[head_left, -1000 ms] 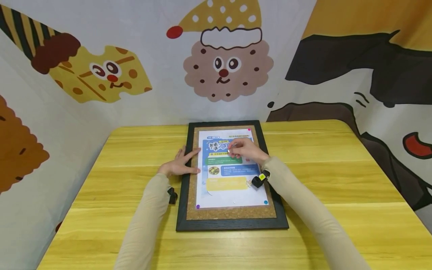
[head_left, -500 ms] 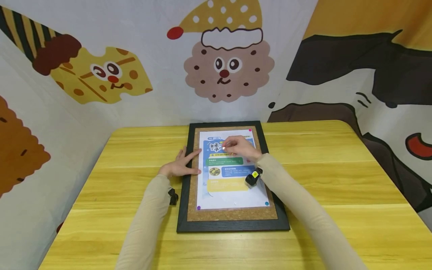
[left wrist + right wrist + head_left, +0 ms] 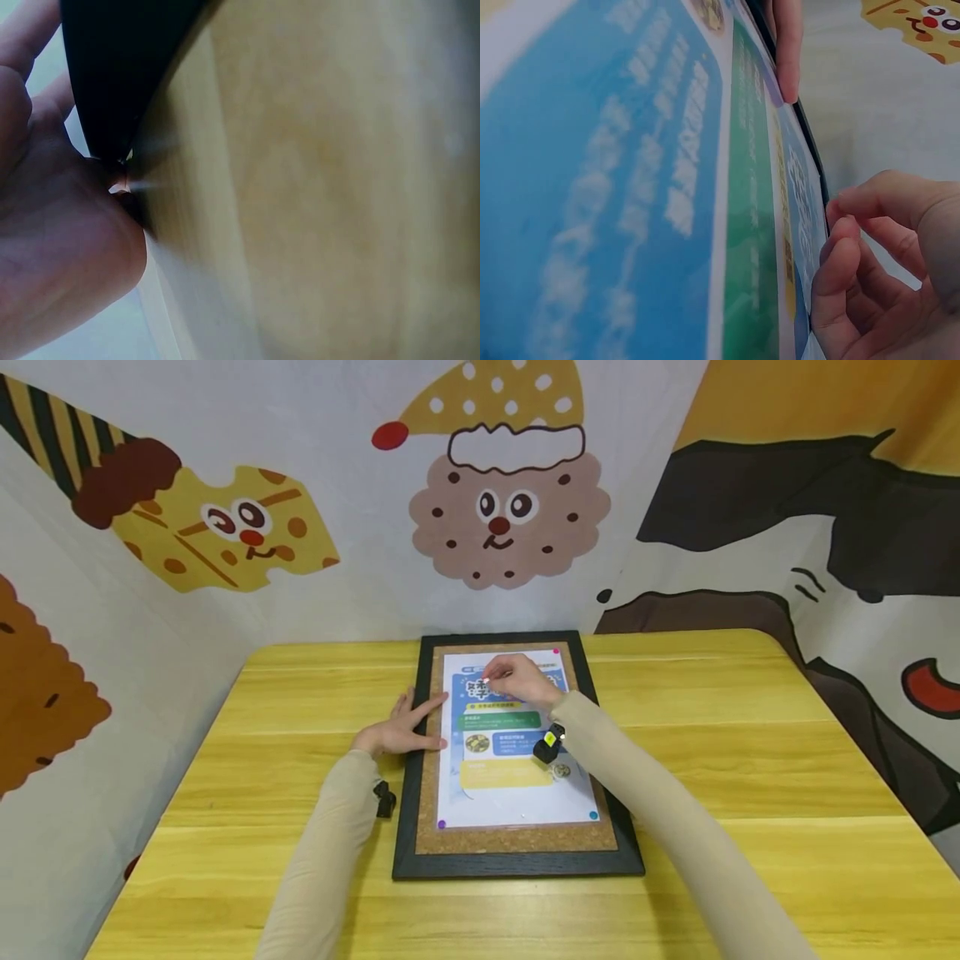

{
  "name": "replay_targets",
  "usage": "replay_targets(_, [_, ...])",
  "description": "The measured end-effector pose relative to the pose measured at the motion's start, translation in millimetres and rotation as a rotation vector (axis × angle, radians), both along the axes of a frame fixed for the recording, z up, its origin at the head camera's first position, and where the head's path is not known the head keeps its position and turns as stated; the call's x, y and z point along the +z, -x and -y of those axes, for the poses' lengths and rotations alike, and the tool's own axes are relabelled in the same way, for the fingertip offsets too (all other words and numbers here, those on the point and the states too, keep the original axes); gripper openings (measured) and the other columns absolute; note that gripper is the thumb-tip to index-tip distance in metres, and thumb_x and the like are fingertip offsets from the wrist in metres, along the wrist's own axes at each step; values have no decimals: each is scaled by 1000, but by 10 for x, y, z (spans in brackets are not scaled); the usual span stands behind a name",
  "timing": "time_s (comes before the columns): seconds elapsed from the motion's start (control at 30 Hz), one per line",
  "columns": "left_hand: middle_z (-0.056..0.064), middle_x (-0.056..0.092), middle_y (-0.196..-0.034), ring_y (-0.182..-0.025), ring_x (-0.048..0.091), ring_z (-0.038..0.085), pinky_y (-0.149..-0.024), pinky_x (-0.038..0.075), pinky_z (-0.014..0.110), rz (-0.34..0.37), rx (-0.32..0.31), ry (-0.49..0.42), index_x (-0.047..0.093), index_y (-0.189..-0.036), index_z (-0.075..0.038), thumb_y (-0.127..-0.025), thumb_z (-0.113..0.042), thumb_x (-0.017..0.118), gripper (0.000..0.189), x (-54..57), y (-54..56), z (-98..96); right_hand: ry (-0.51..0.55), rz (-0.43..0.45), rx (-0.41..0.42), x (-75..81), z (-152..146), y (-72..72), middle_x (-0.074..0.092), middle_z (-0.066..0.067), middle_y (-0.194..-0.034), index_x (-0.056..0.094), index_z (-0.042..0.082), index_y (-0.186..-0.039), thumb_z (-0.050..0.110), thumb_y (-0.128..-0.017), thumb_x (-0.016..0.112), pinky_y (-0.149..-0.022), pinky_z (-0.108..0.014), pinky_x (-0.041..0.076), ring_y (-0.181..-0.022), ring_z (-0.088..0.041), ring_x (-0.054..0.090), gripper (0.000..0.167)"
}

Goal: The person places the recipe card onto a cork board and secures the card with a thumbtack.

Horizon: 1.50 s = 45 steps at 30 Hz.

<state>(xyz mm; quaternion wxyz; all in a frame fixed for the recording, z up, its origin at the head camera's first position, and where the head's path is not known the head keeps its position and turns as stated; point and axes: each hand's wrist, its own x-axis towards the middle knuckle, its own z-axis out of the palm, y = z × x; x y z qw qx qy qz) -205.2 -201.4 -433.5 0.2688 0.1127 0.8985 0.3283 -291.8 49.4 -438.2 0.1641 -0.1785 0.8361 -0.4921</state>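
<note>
A printed poster (image 3: 495,814) lies on a cork board (image 3: 517,839) with a black frame (image 3: 517,865). My left hand (image 3: 397,733) rests across the frame's left side, fingers spread, two fingertips at the poster's left edge. In the left wrist view its palm (image 3: 67,225) shows beside the dark frame. My right hand (image 3: 521,680) is over the poster's upper part and pinches a small white push pin (image 3: 486,681) between thumb and fingertips. Push pins sit at the other corners: pink (image 3: 556,652), purple (image 3: 442,824) and blue (image 3: 594,816).
The board lies on a yellow wood-grain table (image 3: 750,760), its far edge near the back wall. A cartoon-printed cloth (image 3: 360,543) hangs behind and around the table. Small black wrist cameras (image 3: 385,800) are strapped on both sleeves.
My right hand has moved left and slightly up across the poster, carrying the push pin toward its upper left part. My left hand has stayed in place on the frame.
</note>
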Motion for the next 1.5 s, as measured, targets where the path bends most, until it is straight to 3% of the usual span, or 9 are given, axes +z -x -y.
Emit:
replay_targets(0.17, [24, -24, -154, -140, -21, 41, -102, 3, 73, -4, -8, -7, 11, -157, -26, -89, -41, 67, 89, 6, 8, -5, -15, -41, -20, -4, 89, 85, 64, -8, -97, 68, 4, -106, 9, -91, 66, -62, -26, 48, -78, -19, 58, 17])
replay_targets(0.4, [23, -25, -154, -140, -21, 41, -103, 2, 73, 4, -17, -5, 10, -157, -27, -89, -42, 67, 89, 5, 11, -11, -36, -96, -19, 9, 195, 177, 64, -7, -100, 69, 4, -107, 11, -92, 66, -79, -32, 48, -90, -20, 58, 18])
replay_targets(0.7, [24, -26, -153, -140, -22, 42, -102, 3, 73, 3, -30, -1, 8, -157, -26, -90, -42, 65, 89, -15, 13, 12, -27, -118, 0, 22, 370, 302, 67, -11, -94, 68, -1, -107, 8, -92, 65, -68, -30, 52, -72, -21, 64, 18])
replay_targets(0.97, [25, -26, -153, -139, -22, 42, -102, 4, 74, -9, -46, 9, 7, -157, -26, -91, -43, 64, 89, -22, 6, 32, -72, -138, -22, -12, 509, 392, 70, -10, -93, 70, 1, -105, 8, -91, 67, -68, -28, 51, -71, -19, 66, 16])
replay_targets(1.2, [25, -26, -153, -140, -21, 43, -102, 4, 74, -13, -34, 8, 8, -157, -26, -91, -42, 64, 88, -10, -10, 9, -67, -137, -37, -51, 585, 430, 68, -9, -99, 69, 3, -107, 7, -91, 66, -71, -28, 51, -79, -19, 64, 17])
replay_targets(1.37, [26, -25, -153, -140, -19, 44, -102, 5, 74, -16, -20, 10, 9, -157, -26, -90, -42, 66, 89, -16, -1, 4, -107, -187, -47, -52, 659, 456, 66, -8, -101, 71, 4, -107, 10, -92, 66, -82, -31, 48, -90, -20, 61, 17])
replay_targets(1.5, [26, -25, -153, -140, -18, 44, -101, 6, 75, -13, -19, 14, 10, -157, -27, -90, -44, 65, 89, -25, 9, 7, -144, -215, -71, -58, 715, 484, 67, -7, -98, 73, 7, -104, 12, -92, 67, -82, -33, 47, -90, -20, 59, 15])
